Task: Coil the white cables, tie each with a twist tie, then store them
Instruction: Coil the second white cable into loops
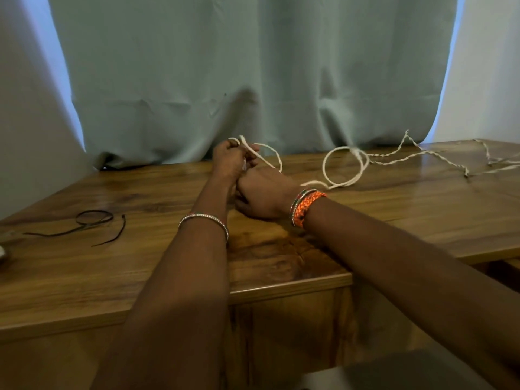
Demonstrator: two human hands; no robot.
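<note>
The principal risk, as judged from this moment, is that the partly formed coil springs apart: the thick white cord-like cable [268, 153] is gathered only at the left hand [229, 161], and the loop arching out to that hand's right is unsecured, so any slackening of the grip would let the turns slip. A second risk is snagging, since the free length runs on behind the right hand [263, 197] into a round loop [344, 168] lying on the glossy brown wooden table [422, 209], close to thin twisted pale strands [416, 156] further right; pulling could drag these together. The left hand is raised above the table with fingers curled round the cable. The right hand sits just below and against it, knuckles up; its fingers are hidden, so whether it holds anything cannot be told. Dark thin ties [92, 220], one looped, lie well to the left of both hands, out of immediate reach.
</note>
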